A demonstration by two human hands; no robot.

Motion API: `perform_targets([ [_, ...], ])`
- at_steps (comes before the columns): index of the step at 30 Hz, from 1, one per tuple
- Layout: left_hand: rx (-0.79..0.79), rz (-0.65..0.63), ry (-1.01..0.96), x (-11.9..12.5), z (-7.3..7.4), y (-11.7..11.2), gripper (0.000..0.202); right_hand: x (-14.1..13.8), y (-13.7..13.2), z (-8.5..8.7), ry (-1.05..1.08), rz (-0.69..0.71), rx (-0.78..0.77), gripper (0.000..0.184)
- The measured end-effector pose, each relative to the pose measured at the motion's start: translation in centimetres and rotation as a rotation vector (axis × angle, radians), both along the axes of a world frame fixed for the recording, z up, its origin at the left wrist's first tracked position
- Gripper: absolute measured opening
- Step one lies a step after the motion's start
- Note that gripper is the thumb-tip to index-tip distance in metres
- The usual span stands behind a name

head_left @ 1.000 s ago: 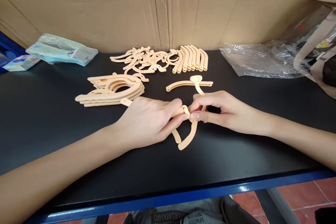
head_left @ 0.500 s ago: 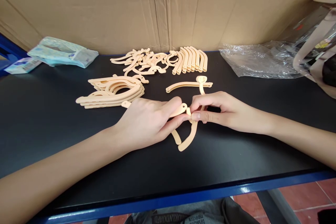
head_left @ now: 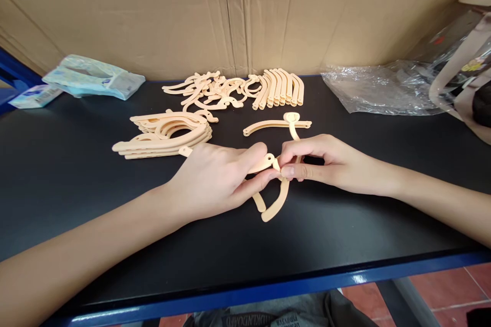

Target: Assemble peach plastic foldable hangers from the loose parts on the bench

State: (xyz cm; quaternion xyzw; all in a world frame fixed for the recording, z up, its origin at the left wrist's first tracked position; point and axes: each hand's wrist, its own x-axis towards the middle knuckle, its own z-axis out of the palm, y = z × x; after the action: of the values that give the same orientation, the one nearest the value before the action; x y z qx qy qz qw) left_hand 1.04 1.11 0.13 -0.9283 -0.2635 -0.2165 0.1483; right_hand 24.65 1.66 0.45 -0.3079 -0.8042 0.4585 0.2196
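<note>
Cream plastic folding-hanger parts are in both hands above the black tabletop. My left hand (head_left: 224, 173) is closed around a hanger arm (head_left: 261, 163), whose holed end sticks out past the thumb. My right hand (head_left: 314, 161) pinches a hanger hook piece (head_left: 293, 130) that has a flat rounded tip at its upper end. The fingertips of both hands meet where the arm's end and the hook piece come together, and they hide most of the joint. Below them, two curved lengths (head_left: 276, 204) of hanger parts hang down; their links are partly covered.
A loose hanger arm (head_left: 268, 125) lies just beyond my right hand. Stacked folded hangers (head_left: 164, 138) sit at the left. Hook pieces (head_left: 215, 92) are heaped behind, beside a row of arms (head_left: 282, 87). Tissue packs (head_left: 92, 76) and a clear plastic bag (head_left: 379, 89) flank them.
The hook piece's rounded tip has tilted slightly to the left. Both hands keep almost the same position and grip.
</note>
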Motion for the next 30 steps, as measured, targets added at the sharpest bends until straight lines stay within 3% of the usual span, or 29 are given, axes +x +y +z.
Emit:
perform_targets([
  [14,-0.112,-0.032,0.037,0.13,-0.22,0.23,0.039,0.23,0.05,-0.32,-0.035,0.016,0.067,0.028],
  [22,-0.033,-0.059,0.125,0.23,-0.15,0.16,0.038,0.18,0.06,-0.21,-0.021,0.080,0.140,0.026],
  [30,-0.031,-0.064,0.157,0.41,-0.35,0.17,0.037,0.28,0.23,-0.21,-0.076,0.096,0.101,0.031],
])
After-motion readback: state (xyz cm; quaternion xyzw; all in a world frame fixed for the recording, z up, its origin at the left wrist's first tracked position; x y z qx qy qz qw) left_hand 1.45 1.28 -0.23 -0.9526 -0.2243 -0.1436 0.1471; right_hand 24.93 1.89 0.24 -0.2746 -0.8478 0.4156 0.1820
